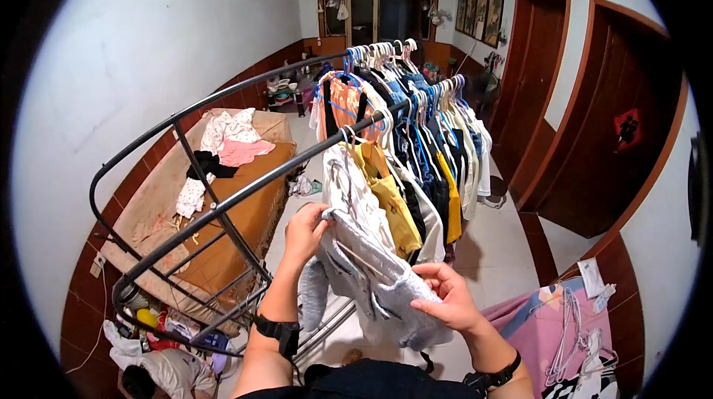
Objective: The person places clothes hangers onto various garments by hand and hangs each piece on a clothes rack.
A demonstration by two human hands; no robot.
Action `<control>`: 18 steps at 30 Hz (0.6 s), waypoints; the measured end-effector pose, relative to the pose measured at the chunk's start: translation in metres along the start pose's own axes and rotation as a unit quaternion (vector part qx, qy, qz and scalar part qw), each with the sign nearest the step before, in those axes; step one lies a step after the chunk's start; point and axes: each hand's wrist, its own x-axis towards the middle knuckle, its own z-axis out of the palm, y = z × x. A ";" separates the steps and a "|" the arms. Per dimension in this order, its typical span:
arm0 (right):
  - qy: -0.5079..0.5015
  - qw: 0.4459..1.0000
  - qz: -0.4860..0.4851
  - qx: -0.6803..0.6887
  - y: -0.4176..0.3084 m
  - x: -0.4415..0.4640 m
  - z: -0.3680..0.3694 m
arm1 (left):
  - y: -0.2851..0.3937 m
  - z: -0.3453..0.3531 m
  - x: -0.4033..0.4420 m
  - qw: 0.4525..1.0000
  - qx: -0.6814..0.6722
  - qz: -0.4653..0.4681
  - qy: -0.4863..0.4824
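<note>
Over on the left, a long couch (260, 243) has a smooth-looking brown cover and soft, crumpled clothes (230, 139) on it. Next comes a rack (215, 213) made of round, black bars that look like metal. Below its near bar, the left hand (303, 236) pinches the upper left edge of a grey piece of clothing (356, 269). It looks thick and fuzzy, and its long side slopes down from the left hand to the right hand. It is right between the two hands, with one floppy part hanging on the left. The bar is up above it, nearer the left hand. Just behind are thin white clothes (338, 176) and a yellow top (397, 210). The right hand (451, 301) holds the grey edge tight, thumb on top. Far right, thin white hangers (568, 328) lie on a pink cloth (520, 321)
</note>
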 end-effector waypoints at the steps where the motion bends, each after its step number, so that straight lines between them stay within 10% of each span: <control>1: 0.011 1.000 -0.008 0.018 -0.006 0.013 0.007 | -0.006 0.001 0.011 0.995 -0.057 -0.079 -0.024; 18: 0.211 0.889 -0.082 -0.398 0.076 0.144 -0.051 | -0.148 0.125 0.125 0.985 -0.093 -0.045 0.137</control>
